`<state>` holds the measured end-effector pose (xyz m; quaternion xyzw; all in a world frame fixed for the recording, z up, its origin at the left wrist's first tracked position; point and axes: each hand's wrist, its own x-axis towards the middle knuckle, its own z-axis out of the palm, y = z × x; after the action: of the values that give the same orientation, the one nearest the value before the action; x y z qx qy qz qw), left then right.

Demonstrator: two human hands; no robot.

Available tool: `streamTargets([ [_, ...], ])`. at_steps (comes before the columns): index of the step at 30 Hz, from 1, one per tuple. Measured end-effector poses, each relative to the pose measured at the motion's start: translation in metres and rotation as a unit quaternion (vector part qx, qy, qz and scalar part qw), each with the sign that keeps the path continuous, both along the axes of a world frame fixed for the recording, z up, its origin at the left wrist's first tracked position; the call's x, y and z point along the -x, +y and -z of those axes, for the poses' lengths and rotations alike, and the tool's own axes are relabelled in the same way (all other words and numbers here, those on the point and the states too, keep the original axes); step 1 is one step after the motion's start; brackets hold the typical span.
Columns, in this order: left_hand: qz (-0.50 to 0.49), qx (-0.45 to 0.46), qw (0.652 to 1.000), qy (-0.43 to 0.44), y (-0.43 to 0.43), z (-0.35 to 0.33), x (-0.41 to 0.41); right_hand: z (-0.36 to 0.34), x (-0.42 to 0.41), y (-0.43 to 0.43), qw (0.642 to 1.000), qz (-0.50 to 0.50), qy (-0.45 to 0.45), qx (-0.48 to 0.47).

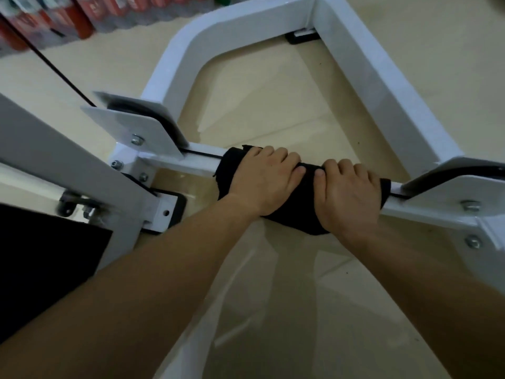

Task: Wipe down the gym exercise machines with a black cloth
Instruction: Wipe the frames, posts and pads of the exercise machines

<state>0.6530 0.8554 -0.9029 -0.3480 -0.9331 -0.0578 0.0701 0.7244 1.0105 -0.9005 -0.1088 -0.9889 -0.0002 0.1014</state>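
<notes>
Left hand (263, 179) and right hand (348, 195) side by side (thumbs nearly touching), fingers curled over black cloth (292, 217) wrapped around white crossbar (180, 161); both forearms extended.

Crossbar (185, 161) middle hidden under black cloth (232, 170), red items (84, 17) top left blurred, black pad (41, 255) cropped at left

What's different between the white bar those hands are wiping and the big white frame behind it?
The bar is slim and straight; the frame is broader and bends round a corner. The bar is wrapped mid-length in the black cloth, gripped by the left hand and right hand; the frame is bare and untouched. Both are glossy white-painted metal.
</notes>
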Motion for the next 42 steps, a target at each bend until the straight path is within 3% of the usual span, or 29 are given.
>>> streamTargets([
  [5, -0.083, 0.027, 0.996, -0.014, -0.077, -0.006, 0.027, 0.002, 0.034, -0.071, 0.995, -0.092, 0.003, 0.032],
  [9, -0.121, 0.036, 0.991, -0.037, -0.086, -0.010, 0.028, -0.001, 0.043, -0.091, 0.988, -0.149, -0.005, 0.038],
  [14, -0.099, -0.061, 0.991, -0.071, -0.085, -0.015, 0.020, -0.003, 0.036, -0.068, 0.980, -0.169, 0.003, 0.108],
  [17, -0.094, -0.119, 0.988, -0.027, -0.093, -0.026, 0.009, -0.010, 0.033, -0.054, 0.965, -0.171, 0.002, 0.201],
  [23, -0.121, -0.106, 0.985, 0.055, -0.102, -0.050, -0.016, -0.043, 0.034, -0.059, 0.951, -0.141, -0.030, 0.275],
  [26, -0.223, -0.174, 0.957, 0.057, -0.106, -0.076, -0.028, -0.072, 0.047, -0.080, 0.932, -0.141, -0.015, 0.335],
  [30, -0.364, -0.388, 0.846, -0.033, -0.108, -0.104, -0.031, -0.117, 0.078, -0.117, 0.900, -0.184, 0.017, 0.395],
  [33, -0.396, -0.476, 0.785, 0.006, -0.104, -0.119, -0.030, -0.145, 0.106, -0.145, 0.889, -0.218, 0.055, 0.398],
  [37, -0.406, -0.471, 0.781, 0.050, -0.107, -0.119, -0.024, -0.156, 0.132, -0.182, 0.858, -0.257, 0.053, 0.441],
  [42, -0.446, -0.435, 0.775, -0.104, -0.115, -0.108, 0.001, -0.128, 0.130, -0.202, 0.821, -0.314, -0.140, 0.456],
])
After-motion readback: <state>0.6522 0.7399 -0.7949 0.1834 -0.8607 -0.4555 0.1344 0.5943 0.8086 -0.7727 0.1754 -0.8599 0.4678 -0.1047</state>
